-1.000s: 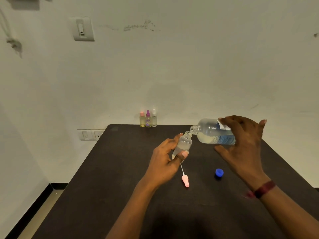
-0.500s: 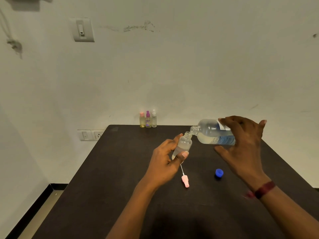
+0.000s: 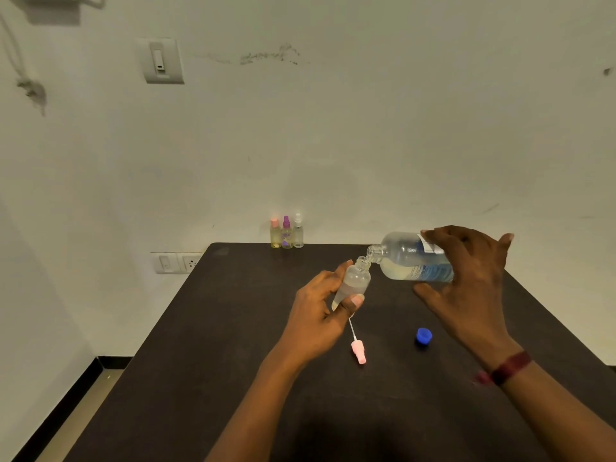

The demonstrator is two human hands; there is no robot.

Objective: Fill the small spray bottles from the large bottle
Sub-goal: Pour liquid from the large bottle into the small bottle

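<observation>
Midway, it seems: over the tabletop the large bottle lies tipped in the right hand's wrapped fingers, its neck at nine o'clock meeting the small spray bottle. The left hand grips that one, partly full. Three capped bottles at twelve o'clock look done. The pink spray head and the blue cap still lie loose.

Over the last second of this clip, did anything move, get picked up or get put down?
Nothing visibly changed. The left hand holds the small spray bottle and the right hand holds the tilted large bottle, its mouth at the small one's neck, as before. The pink spray head and blue cap lie where they were on the table.
</observation>
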